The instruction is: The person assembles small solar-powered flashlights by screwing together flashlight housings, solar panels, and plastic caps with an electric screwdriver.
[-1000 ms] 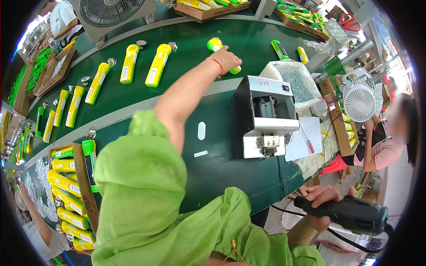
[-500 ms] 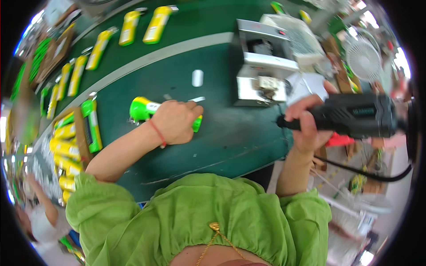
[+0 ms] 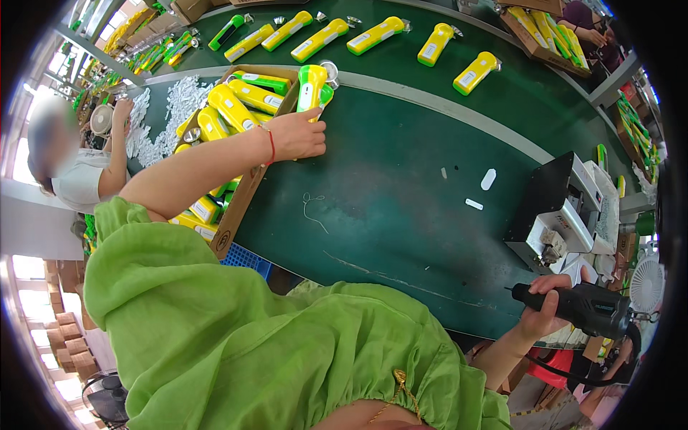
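Note:
My left hand (image 3: 299, 137) reaches out over the right wall of a cardboard box, its fingers closed at the lower end of a yellow and green flashlight (image 3: 310, 84). That flashlight stands on end at the box's far right corner, with a second green one partly hidden behind it. Several more yellow flashlights (image 3: 233, 107) lie piled in the cardboard box (image 3: 247, 197). At the table's right front edge my right hand (image 3: 541, 315) is wrapped round a black electric screwdriver (image 3: 591, 304), whose thin tip points left. A cable hangs from its back end.
A black and silver machine (image 3: 555, 215) stands at the right. Small white plates (image 3: 488, 179) and a loose thread (image 3: 307, 208) lie on the green table. Several flashlights (image 3: 376, 36) line the far strip. A co-worker (image 3: 82, 168) sits left by heaped white pieces (image 3: 183, 100).
The view has swung left. My left hand has gone from the flashlight on the table's middle to one at the box corner. My right hand keeps holding the screwdriver.

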Motion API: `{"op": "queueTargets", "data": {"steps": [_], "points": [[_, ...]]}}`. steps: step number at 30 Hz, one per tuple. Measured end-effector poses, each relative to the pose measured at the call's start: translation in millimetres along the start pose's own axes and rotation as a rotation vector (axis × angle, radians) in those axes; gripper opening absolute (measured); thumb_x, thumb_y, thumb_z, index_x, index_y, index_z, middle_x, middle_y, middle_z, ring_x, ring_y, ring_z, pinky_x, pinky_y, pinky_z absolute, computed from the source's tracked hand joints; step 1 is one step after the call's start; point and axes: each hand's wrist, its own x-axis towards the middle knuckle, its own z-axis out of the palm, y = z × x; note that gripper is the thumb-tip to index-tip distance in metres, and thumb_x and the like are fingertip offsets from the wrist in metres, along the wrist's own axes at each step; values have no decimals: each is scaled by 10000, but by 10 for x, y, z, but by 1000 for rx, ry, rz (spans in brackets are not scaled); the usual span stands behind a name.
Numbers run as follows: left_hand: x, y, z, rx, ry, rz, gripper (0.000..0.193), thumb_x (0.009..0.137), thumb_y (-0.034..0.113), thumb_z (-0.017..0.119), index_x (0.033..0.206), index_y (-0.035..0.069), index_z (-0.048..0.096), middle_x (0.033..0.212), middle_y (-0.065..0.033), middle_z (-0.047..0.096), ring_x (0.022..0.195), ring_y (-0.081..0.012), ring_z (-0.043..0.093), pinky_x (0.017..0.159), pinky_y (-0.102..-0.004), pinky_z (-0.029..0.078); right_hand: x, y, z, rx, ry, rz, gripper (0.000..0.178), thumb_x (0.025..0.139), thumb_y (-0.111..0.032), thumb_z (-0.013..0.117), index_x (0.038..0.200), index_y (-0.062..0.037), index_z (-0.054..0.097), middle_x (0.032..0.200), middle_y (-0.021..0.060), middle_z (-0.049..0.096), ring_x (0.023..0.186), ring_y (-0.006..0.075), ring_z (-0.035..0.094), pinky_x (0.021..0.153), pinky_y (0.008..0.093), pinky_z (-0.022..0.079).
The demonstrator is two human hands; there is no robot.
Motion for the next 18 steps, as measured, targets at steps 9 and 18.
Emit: {"op": "queueTargets", "data": {"steps": [9, 18], "points": [[63, -562, 180, -34, -138, 439, 63, 782, 170, 602, 831, 138, 578, 738, 15, 609, 851, -183, 629, 846, -363, 467, -72, -108, 101, -32, 12, 10, 725, 851, -217, 663, 1377, 70, 254, 683, 107, 523, 544, 173, 502, 553, 321, 482], [174, -602, 105, 22, 7, 576, 78, 748, 161, 643, 793, 130, 587, 773, -6, 630, 786, -178, 645, 768, -342, 478, -201, -167, -76, -74, 29, -23, 679, 879, -190, 626, 1393, 58, 257, 715, 91, 496, 620, 168, 474, 608, 311, 432]]}}
